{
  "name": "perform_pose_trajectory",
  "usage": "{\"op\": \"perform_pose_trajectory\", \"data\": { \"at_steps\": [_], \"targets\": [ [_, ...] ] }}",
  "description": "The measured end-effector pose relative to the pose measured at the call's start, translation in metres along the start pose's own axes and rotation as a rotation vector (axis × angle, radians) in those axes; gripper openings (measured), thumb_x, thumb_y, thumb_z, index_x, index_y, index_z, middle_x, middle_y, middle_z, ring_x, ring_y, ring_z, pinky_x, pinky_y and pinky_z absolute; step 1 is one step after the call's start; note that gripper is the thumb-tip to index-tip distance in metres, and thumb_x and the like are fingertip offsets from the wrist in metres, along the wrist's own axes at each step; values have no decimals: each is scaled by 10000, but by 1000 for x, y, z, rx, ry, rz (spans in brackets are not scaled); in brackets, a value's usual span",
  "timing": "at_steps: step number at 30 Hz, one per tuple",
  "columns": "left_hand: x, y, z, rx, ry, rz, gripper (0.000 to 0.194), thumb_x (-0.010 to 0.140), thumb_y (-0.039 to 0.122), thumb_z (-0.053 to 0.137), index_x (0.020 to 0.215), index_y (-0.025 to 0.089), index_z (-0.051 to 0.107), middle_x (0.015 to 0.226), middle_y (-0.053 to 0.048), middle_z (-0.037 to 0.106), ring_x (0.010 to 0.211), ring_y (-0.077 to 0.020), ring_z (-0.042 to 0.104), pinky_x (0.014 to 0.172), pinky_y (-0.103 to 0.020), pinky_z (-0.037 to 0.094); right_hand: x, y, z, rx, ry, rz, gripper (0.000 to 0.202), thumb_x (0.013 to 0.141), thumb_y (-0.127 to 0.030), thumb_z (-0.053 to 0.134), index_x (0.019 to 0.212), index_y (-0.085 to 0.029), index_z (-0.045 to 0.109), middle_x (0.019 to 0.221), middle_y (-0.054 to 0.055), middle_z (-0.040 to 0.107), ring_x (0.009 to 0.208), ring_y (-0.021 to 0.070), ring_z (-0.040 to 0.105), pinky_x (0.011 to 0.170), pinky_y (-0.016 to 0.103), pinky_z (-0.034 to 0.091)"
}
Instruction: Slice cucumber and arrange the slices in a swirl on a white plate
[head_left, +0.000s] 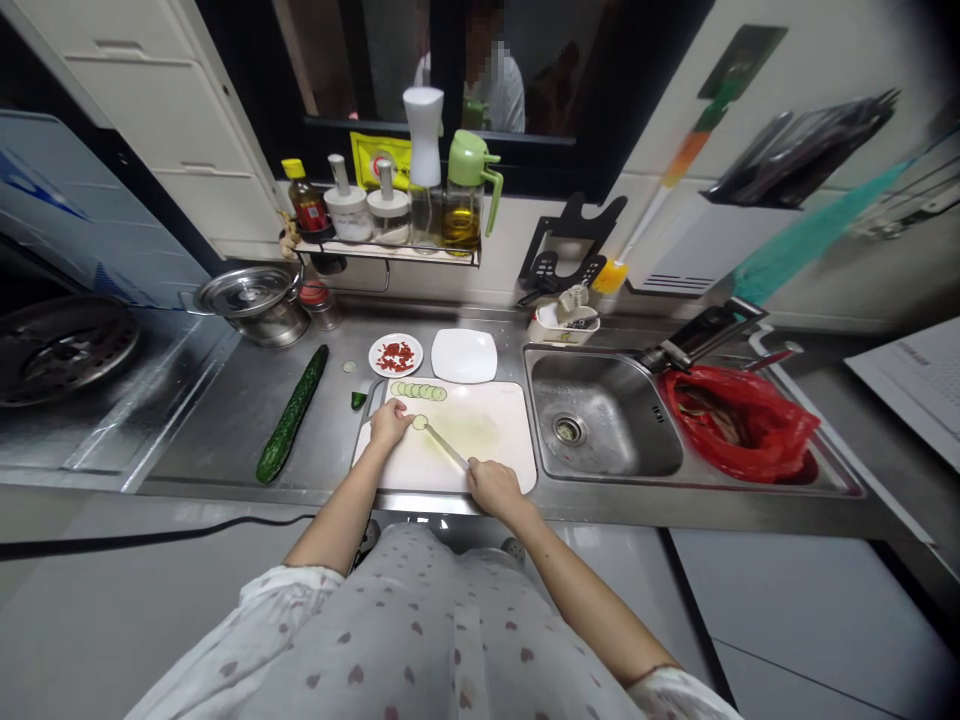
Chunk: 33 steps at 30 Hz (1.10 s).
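My right hand (495,487) is closed around the handle of a knife (448,448). The blade points up and left across the white cutting board (487,400), its tip at a thin round cucumber slice (420,422). At the slice's left edge, my left hand (390,424) has its fingers bent together on it. Above lies a row of overlapping cucumber slices (418,391). Left of the board are a small cucumber end piece (359,400) and a long whole cucumber (294,412).
Behind the board stand a plate of chopped red pieces (396,355) and a white plate (464,355). To the right are a sink (607,455) and a red plastic bag (739,450). A lidded steel pot (259,310) and a stove burner (67,345) are left. Bottles line a shelf (386,250).
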<state>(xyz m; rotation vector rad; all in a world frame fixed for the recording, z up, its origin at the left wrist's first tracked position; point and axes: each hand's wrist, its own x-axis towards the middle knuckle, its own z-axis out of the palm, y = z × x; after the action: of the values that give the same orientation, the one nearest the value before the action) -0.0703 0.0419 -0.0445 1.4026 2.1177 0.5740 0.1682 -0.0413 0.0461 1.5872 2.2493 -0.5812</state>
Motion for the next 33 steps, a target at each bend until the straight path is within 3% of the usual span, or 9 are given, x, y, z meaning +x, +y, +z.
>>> {"op": "perform_pose_trajectory", "data": {
  "at_steps": [17, 33],
  "targets": [
    [3, 0, 1, 33, -41, -16, 224, 697, 320, 710, 833, 220, 563, 758, 7, 646, 756, -170, 621, 671, -258, 400, 21, -6, -6, 33, -62, -61, 302, 888, -111, 362, 1105, -117, 572, 988, 166, 680, 946, 250, 651, 738, 317, 458],
    [6, 1, 0, 32, -41, -23, 223, 693, 320, 721, 821, 219, 569, 763, -2, 653, 738, -173, 626, 662, -261, 407, 35, -16, -21, 39, -108, -57, 340, 866, -100, 386, 1144, -121, 581, 1061, 181, 670, 1022, 259, 635, 786, 337, 476]
  ]
}}
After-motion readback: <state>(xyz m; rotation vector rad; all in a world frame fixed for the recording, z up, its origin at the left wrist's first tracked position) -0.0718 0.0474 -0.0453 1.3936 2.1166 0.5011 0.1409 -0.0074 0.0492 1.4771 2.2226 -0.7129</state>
